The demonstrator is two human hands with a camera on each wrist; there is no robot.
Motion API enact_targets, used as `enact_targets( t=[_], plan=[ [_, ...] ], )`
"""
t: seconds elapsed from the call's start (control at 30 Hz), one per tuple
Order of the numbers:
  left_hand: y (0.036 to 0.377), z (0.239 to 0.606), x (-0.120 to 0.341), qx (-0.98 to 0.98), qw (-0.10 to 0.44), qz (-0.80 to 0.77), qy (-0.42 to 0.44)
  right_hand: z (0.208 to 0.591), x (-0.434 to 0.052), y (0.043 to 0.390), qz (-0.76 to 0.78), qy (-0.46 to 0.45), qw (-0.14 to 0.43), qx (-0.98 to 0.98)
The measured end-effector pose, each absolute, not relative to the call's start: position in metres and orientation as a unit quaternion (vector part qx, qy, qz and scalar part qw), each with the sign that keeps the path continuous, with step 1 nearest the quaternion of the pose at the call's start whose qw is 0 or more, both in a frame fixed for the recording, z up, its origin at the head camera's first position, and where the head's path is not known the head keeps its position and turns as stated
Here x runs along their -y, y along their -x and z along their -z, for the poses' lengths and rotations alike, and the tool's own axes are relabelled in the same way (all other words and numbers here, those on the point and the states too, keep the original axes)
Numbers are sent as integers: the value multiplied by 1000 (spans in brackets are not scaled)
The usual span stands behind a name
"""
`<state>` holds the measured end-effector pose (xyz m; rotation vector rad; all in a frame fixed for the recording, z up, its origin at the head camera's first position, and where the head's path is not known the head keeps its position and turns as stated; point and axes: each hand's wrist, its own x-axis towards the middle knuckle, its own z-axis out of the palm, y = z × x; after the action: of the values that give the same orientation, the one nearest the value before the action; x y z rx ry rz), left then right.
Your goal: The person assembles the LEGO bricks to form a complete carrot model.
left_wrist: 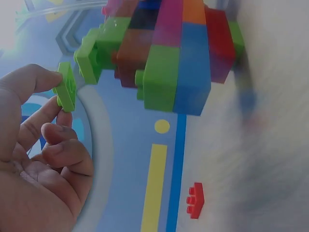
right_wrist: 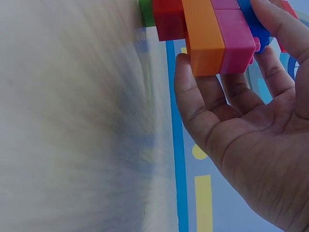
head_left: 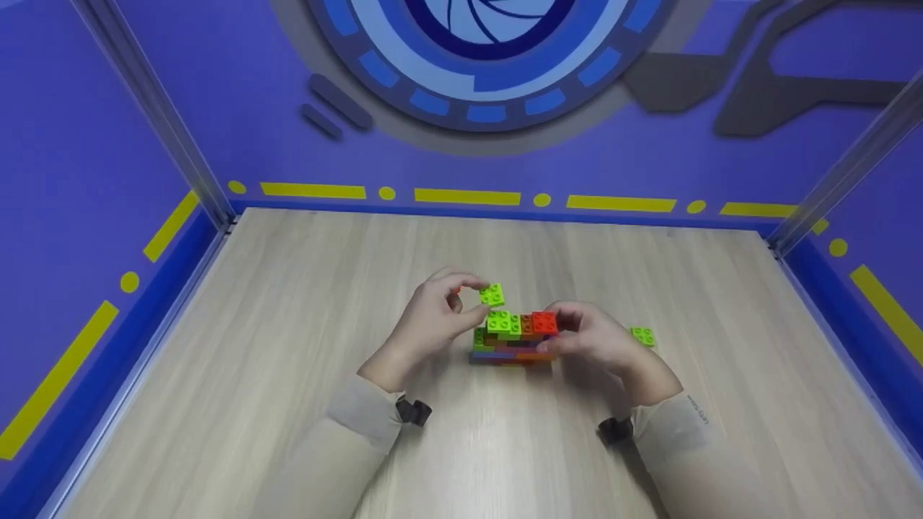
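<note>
Studded green plastic plate (head_left: pixel 492 293) in left hand (head_left: pixel 433 317), above blocky multicoloured stack (head_left: pixel 513 339).

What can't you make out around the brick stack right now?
- Head view: right end of the brick stack is hidden behind the right hand.
- Left wrist view: the small red brick is too small to count its studs.
- Right wrist view: the stack's top is cut off by the frame edge; the tabletop is blurred.
- Whether the green plate in the left hand touches the stack: unclear.
</note>
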<state>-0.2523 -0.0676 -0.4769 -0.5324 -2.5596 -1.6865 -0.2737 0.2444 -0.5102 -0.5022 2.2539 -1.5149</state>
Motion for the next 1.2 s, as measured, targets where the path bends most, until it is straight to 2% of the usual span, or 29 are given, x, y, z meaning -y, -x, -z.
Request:
enact_targets(
  t=[0.6, 1.2],
  plan=[
    [242, 454, 46, 830, 2, 515, 215, 509, -243, 275, 549, 197, 191, -789],
    [247, 471, 40, 842, -20, 489, 228, 511, -244, 277, 540, 200, 182, -797]
  ],
)
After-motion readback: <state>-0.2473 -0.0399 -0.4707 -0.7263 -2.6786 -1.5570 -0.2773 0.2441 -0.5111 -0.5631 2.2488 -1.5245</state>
